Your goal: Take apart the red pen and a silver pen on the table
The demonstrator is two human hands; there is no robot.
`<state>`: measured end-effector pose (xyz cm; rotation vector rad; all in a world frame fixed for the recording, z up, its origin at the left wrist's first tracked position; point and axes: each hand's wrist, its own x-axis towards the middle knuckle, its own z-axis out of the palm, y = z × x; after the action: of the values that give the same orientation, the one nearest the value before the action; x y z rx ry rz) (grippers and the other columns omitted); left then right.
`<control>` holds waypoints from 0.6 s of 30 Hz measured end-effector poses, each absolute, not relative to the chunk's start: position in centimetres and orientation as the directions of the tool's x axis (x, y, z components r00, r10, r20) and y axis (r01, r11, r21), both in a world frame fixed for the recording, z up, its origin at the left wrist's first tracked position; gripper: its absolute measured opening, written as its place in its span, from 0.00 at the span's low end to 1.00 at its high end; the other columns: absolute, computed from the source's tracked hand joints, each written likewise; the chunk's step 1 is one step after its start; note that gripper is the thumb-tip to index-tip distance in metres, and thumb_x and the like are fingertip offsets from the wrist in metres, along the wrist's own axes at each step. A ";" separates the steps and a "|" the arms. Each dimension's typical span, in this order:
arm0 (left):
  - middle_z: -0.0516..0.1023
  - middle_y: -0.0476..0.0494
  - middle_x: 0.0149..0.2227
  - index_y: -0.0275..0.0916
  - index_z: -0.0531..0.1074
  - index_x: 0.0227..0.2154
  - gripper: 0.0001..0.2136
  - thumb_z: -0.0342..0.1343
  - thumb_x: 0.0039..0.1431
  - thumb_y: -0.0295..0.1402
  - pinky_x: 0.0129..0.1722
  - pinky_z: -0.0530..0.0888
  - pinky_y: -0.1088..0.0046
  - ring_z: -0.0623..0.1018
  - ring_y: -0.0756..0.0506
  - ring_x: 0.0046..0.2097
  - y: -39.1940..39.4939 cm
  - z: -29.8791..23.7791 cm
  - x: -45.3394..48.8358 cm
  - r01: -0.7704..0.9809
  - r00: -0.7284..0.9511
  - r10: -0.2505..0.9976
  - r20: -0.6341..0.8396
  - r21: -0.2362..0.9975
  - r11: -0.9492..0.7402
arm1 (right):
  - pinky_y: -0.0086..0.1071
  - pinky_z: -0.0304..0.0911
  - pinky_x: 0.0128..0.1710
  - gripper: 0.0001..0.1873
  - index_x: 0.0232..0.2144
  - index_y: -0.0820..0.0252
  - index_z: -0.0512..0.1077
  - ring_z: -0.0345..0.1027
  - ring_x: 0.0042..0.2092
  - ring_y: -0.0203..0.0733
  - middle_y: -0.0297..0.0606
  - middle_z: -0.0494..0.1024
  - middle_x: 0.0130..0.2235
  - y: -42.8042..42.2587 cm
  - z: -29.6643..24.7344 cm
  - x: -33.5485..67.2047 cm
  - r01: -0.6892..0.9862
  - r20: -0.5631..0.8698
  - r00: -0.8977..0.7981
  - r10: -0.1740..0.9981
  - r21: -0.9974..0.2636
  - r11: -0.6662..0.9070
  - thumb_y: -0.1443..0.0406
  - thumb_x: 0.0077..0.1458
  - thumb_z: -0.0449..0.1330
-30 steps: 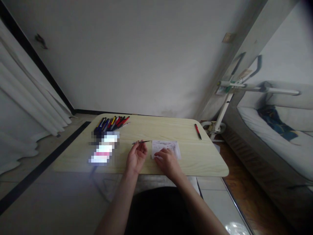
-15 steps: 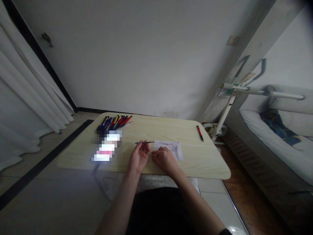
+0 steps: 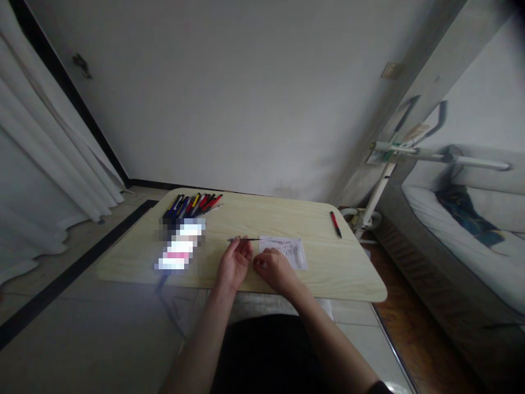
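Note:
My left hand (image 3: 235,264) is palm up near the front of the table, with its thumb and fingertips closed on a thin dark pen (image 3: 254,239). The pen lies almost level, its slim right end reaching the top left corner of a sheet of paper (image 3: 298,253) covered in dark writing. My right hand (image 3: 275,268) rests over the left part of that sheet, fingers curled in and thumb side toward my left hand. Whatever may be in its fingers is hidden or too small to name. A small gap separates the hands.
On the pale wooden table (image 3: 262,216), several pens and markers (image 3: 192,205) lie bunched at the back left. A lit, blurred-out screen (image 3: 180,246) stands before them. One red and black pen (image 3: 335,224) lies at the right. Behind is a wall (image 3: 246,109).
My right hand's fingers have curled in slightly, pulling back from my left hand. The left hand still grips the pen in nearly the same spot.

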<state>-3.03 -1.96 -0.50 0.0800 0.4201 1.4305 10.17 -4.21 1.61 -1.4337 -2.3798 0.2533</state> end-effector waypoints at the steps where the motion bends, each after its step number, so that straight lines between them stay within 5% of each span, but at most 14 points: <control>1: 0.77 0.44 0.28 0.33 0.71 0.28 0.08 0.47 0.57 0.25 0.31 0.74 0.76 0.77 0.51 0.30 -2.0 -0.5 -3.0 -0.940 0.083 0.968 -0.236 0.303 0.155 | 0.26 0.56 0.36 0.09 0.26 0.61 0.74 0.65 0.34 0.37 0.38 0.73 0.28 -4.3 1.7 10.1 0.818 0.202 -0.434 0.878 -0.321 0.478 0.69 0.53 0.54; 9: 0.77 0.44 0.27 0.33 0.71 0.28 0.08 0.47 0.57 0.25 0.30 0.74 0.77 0.77 0.51 0.29 -2.1 -0.3 -3.0 -0.932 0.083 0.963 -0.255 0.323 0.165 | 0.29 0.56 0.39 0.08 0.34 0.59 0.74 0.65 0.37 0.40 0.39 0.74 0.32 -4.7 2.5 10.2 0.839 0.175 -0.445 0.878 -0.263 0.477 0.68 0.52 0.55; 18: 0.77 0.44 0.28 0.33 0.71 0.27 0.07 0.48 0.56 0.25 0.30 0.74 0.76 0.77 0.51 0.29 -2.0 -0.4 -3.0 -0.933 0.072 0.962 -0.265 0.322 0.159 | 0.30 0.56 0.38 0.11 0.26 0.62 0.74 0.64 0.37 0.40 0.41 0.73 0.31 -4.7 3.0 10.3 0.854 0.109 -0.491 0.864 -0.134 0.503 0.69 0.54 0.53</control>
<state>-2.99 -2.01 -0.40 0.0741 0.4636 1.4252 10.26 -4.74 2.97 -1.4879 -2.5794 0.0920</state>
